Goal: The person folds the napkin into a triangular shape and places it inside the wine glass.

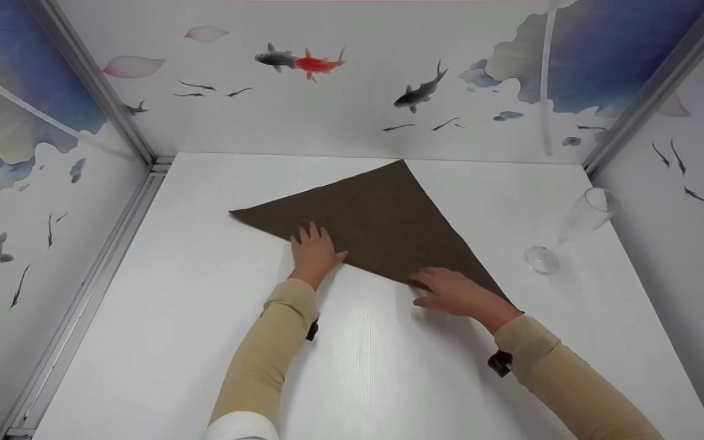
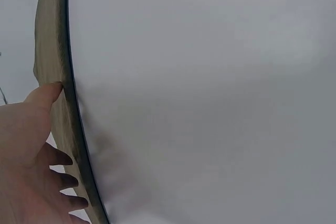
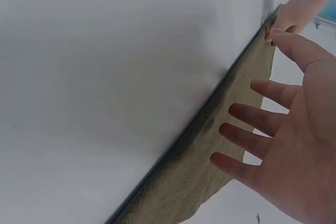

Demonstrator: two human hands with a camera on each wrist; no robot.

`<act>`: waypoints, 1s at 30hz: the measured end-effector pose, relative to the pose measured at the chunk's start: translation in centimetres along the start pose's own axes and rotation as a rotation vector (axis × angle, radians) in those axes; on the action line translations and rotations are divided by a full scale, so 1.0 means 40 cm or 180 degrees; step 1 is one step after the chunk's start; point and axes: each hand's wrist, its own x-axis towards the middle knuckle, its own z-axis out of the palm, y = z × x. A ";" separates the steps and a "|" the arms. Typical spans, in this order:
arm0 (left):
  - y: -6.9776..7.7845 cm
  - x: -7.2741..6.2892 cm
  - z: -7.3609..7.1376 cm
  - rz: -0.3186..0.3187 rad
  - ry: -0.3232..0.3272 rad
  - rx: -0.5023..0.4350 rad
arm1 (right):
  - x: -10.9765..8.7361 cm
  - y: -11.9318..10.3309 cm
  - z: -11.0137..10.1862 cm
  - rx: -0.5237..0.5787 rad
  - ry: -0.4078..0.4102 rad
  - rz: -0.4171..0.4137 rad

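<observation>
A dark brown cloth [image 1: 376,214], folded into a triangle, lies flat on the white table. Its long folded edge faces the person. My left hand [image 1: 315,252] rests on that edge left of its middle, fingers spread and straight. In the left wrist view the thumb [image 2: 50,94] touches the cloth [image 2: 52,40] near its border. Farther right along the same edge, my right hand [image 1: 453,290] lies with its fingertips on the cloth. The right wrist view has the right hand [image 3: 304,129] with fingers extended and parted over the cloth [image 3: 194,166].
A clear stemmed glass [image 1: 590,214] stands on the right side of the white table [image 1: 175,305]. White panels [image 1: 352,110] printed with fish and petals enclose the table at the back and both sides, with metal posts [image 1: 651,91] at the corners.
</observation>
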 end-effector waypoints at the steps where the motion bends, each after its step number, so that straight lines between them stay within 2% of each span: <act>1: 0.006 0.000 0.002 0.0018 -0.0008 -0.0013 | -0.002 0.009 -0.002 0.0013 0.0032 0.0004; 10: 0.069 -0.010 0.005 0.0191 -0.0190 0.0120 | -0.015 0.093 -0.011 -0.0206 0.0252 -0.0040; 21: 0.153 -0.044 0.005 0.0223 -0.0047 0.0257 | -0.030 0.158 -0.024 -0.0693 0.0283 -0.0462; 30: 0.225 -0.067 0.021 0.0455 -0.0048 0.0291 | -0.018 0.183 -0.044 -0.0649 0.0073 -0.0257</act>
